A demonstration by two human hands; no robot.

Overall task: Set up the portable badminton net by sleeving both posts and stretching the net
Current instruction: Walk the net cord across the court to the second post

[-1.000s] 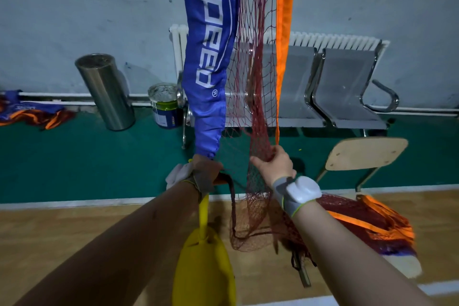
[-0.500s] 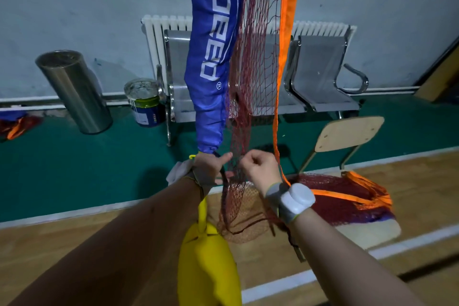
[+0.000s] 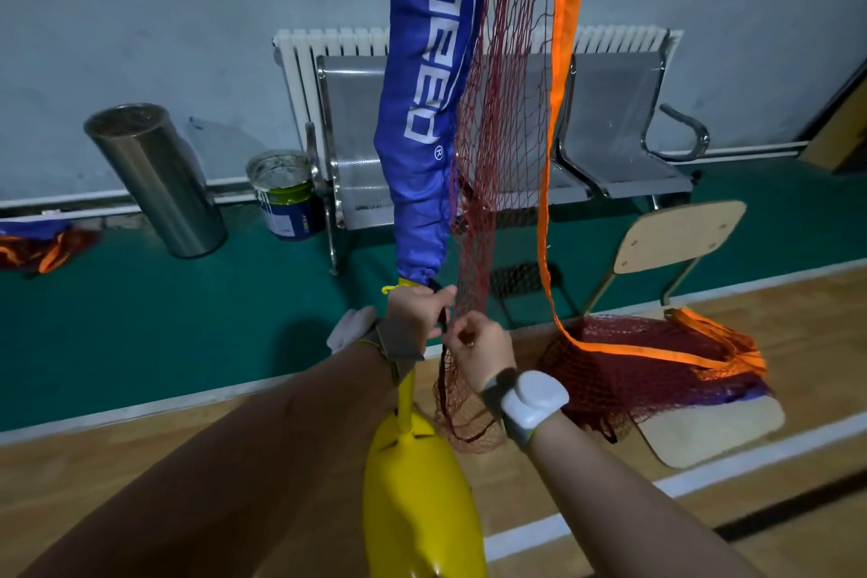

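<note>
Head view: left hand point(image 3: 413, 310), right hand point(image 3: 478, 345) pinch cord point(image 3: 441, 380) (below blue sleeve point(image 3: 422, 108)).

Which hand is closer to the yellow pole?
Left. The left hand grips the pole just under the sleeve; the right hand is beside it, pinching the net.

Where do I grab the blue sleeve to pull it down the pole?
Grab the blue sleeve at its bunched bottom hem, just above the left hand, coming from the left: the net hangs on its right. There the cloth narrows around the yellow pole, so a fist should wrap it; higher up it hangs wide.
</note>
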